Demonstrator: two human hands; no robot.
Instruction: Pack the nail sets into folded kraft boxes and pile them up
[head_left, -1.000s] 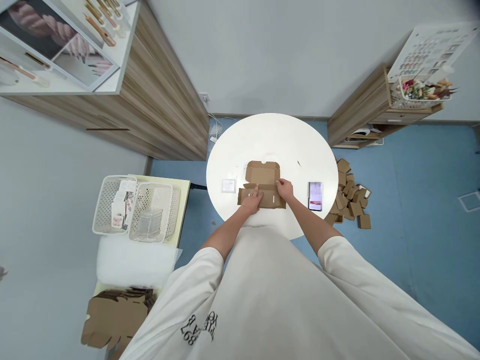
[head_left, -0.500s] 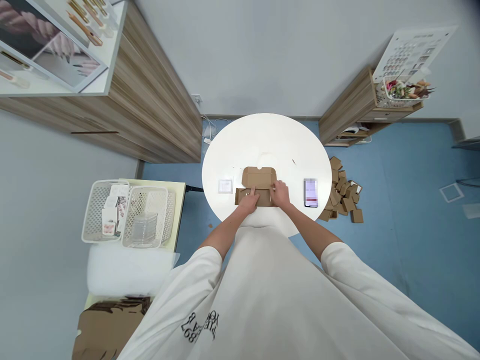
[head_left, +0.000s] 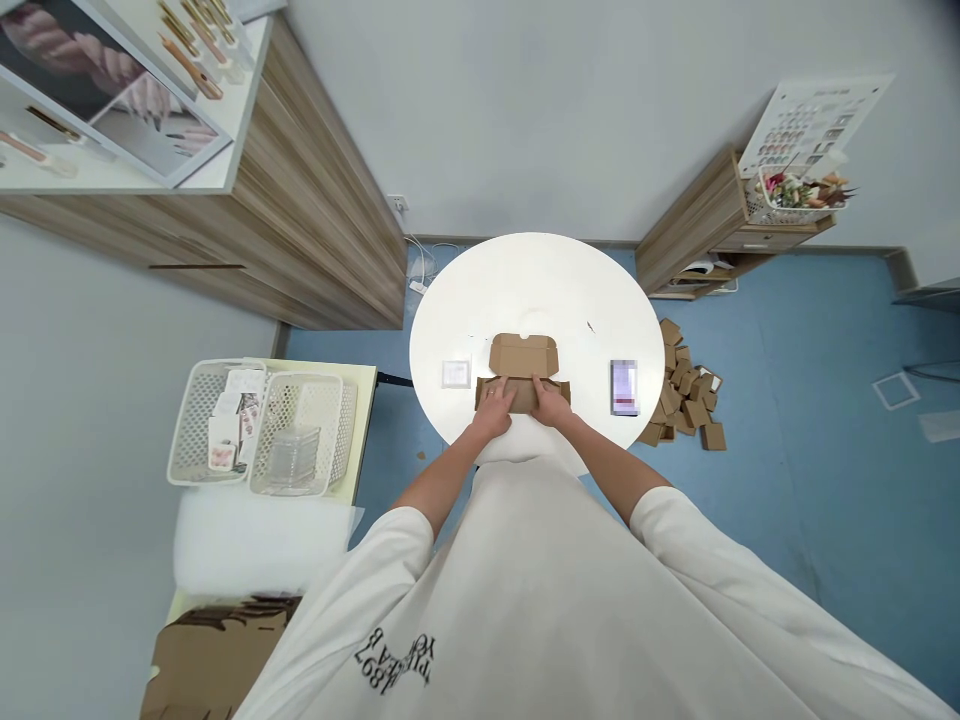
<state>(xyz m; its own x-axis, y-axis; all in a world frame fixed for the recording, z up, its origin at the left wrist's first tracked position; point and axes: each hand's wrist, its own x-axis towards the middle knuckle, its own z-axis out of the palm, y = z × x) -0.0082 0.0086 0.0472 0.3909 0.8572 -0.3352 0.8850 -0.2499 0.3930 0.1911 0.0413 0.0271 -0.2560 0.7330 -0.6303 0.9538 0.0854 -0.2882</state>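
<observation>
A brown cardboard box point(head_left: 523, 357) lies partly folded on the round white table point(head_left: 525, 280), its lid panel spread flat toward the far side. My left hand point(head_left: 494, 409) is on the left part of the box's near section, fingers over the cardboard and thumb toward the middle. On the right part, my right hand point(head_left: 551, 405) holds the same section with its fingers over the inside. Short side flaps stick out past both hands. Left of the box lies a small clear flat case point(head_left: 456, 374). To the right is a phone point(head_left: 624, 387) with a lit screen.
Many small cardboard boxes point(head_left: 686, 390) are heaped on the floor at right. A side table at left bears white baskets point(head_left: 217, 423), a white roll of wrap point(head_left: 255, 540) and flat cardboard point(head_left: 206, 665). Cabinets point(head_left: 322, 200) stand behind left and right.
My right hand has moved left from the box's right corner onto its near section. The right side flap now sticks outward. My left hand stays on the left part.
</observation>
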